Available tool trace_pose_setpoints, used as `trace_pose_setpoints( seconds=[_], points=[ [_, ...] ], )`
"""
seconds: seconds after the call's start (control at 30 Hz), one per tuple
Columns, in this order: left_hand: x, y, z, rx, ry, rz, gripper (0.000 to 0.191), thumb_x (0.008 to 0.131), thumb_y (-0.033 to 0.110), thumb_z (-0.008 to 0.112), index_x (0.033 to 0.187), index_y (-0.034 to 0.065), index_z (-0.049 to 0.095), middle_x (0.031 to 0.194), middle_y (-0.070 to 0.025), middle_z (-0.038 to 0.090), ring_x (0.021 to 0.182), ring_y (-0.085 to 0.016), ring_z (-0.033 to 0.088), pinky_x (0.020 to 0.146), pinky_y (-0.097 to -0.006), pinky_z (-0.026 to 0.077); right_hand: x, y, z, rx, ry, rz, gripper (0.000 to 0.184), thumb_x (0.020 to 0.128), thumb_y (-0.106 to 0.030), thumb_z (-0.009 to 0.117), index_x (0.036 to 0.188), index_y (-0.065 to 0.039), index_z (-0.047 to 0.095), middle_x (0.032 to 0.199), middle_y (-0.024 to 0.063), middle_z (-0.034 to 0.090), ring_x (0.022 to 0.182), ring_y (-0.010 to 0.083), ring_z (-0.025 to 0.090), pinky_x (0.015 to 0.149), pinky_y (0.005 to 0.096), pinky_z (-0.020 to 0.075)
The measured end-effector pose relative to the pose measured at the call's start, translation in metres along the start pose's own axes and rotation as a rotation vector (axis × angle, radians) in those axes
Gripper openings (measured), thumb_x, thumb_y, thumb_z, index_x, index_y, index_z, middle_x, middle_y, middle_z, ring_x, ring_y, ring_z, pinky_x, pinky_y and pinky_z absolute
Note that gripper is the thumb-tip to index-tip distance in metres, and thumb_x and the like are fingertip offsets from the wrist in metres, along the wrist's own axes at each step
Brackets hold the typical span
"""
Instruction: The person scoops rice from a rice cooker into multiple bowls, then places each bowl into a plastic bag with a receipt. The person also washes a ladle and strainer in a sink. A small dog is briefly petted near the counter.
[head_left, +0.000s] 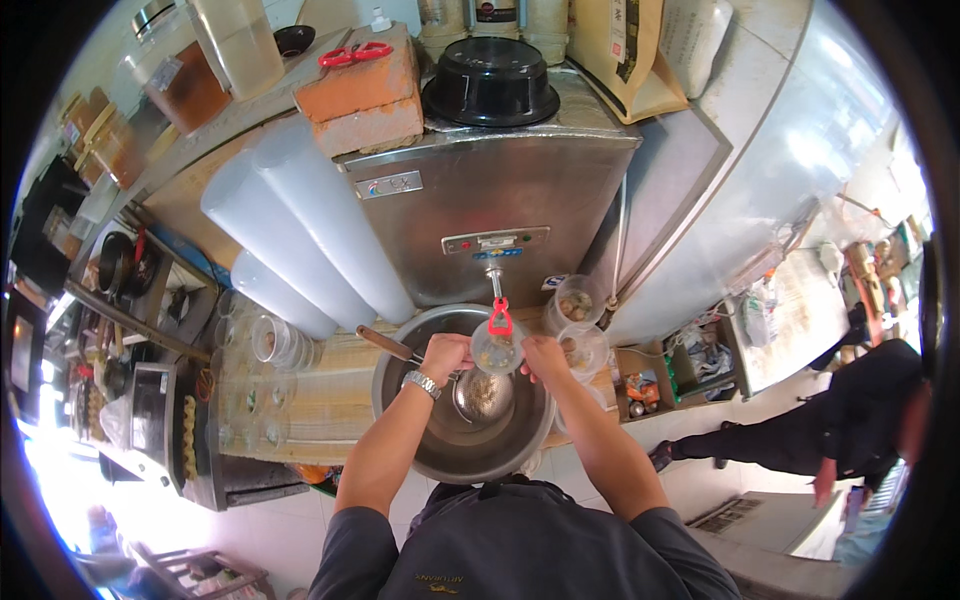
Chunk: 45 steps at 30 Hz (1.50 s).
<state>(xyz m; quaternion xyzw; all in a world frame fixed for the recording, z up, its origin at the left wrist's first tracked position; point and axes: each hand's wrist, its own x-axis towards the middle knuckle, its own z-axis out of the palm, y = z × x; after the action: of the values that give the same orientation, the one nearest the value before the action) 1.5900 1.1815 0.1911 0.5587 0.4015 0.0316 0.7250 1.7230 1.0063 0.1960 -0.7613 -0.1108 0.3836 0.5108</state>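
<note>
In front of me both hands grip a clear plastic cup (496, 358) under the red-handled tap (500, 316) of a stainless steel water dispenser (487, 187). My left hand (448, 356) has the cup's left side; on the opposite side is my right hand (546, 357). Small bits, too blurred to identify, show inside the cup. Below it stands a large metal basin (442, 454). A wooden-handled strainer ladle (484, 395) lies across the basin, its perforated bowl inside. My left hand hides part of its handle. Right of the tap stand clear cups (576, 304) with brownish pieces inside.
Tall stacks of translucent cups (300, 217) lean against the dispenser. Open cups (255, 401) cover the wooden counter's left end. Above are a black bowl (491, 79) and bricks (364, 94) with red scissors (355, 53). A person in dark clothing (832, 412) stands at right.
</note>
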Motion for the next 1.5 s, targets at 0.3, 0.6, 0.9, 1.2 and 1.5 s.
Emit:
trace_pose_setpoints(
  seconds=[0.3,0.6,0.9,1.2,1.5],
  points=[
    [-0.092,-0.011,-0.044,-0.134,-0.059,0.01,0.029,0.09,0.0,0.053,0.114,-0.011,0.065,0.101,-0.0152,0.069,0.089,-0.022,0.07,0.081,-0.0343,0.061,-0.078,-0.02,0.023,-0.146,-0.097,-0.054,0.033,0.09,-0.022,0.049,0.107,-0.004,0.071,0.062,0.0091,0.062,0.046,0.0149,0.056,0.043,0.0297,0.0448],
    [-0.189,-0.045,-0.178,-0.176,-0.063,0.049,0.035,0.091,-0.001,0.047,0.122,-0.0075,0.064,0.106,-0.012,0.069,0.093,-0.018,0.069,0.086,-0.0316,0.059,-0.15,-0.043,0.142,-0.154,-0.311,-0.02,0.036,0.089,-0.009,0.051,0.12,0.003,0.066,0.082,0.0061,0.067,0.054,0.0095,0.056,0.043,0.0246,0.0407],
    [-0.208,-0.109,-0.294,-0.151,0.022,0.029,0.036,0.089,-0.005,0.046,0.118,-0.0078,0.066,0.094,-0.0084,0.069,0.088,-0.017,0.07,0.085,-0.0324,0.06,-0.156,0.007,0.284,-0.137,-0.373,0.198,0.039,0.092,-0.016,0.053,0.126,0.001,0.063,0.08,0.0077,0.065,0.063,0.0132,0.063,0.044,0.0256,0.0458],
    [-0.149,-0.18,-0.328,-0.26,0.082,-0.14,0.034,0.091,0.0,0.049,0.119,-0.0029,0.068,0.099,-0.008,0.071,0.088,-0.017,0.07,0.079,-0.0292,0.058,-0.127,0.056,0.339,-0.326,-0.357,0.158,0.05,0.087,-0.021,0.05,0.129,0.006,0.055,0.072,0.0136,0.066,0.049,0.0206,0.064,0.048,0.0332,0.0521],
    [-0.159,-0.055,-0.359,0.604,0.416,0.418,0.034,0.087,0.021,0.07,0.113,0.0002,0.068,0.101,-0.0149,0.072,0.085,-0.025,0.07,0.073,-0.0359,0.055,-0.153,0.025,0.323,-0.365,-0.434,0.161,0.042,0.091,-0.017,0.055,0.128,0.003,0.056,0.077,0.012,0.069,0.053,0.0176,0.066,0.052,0.0319,0.0535]
  ],
)
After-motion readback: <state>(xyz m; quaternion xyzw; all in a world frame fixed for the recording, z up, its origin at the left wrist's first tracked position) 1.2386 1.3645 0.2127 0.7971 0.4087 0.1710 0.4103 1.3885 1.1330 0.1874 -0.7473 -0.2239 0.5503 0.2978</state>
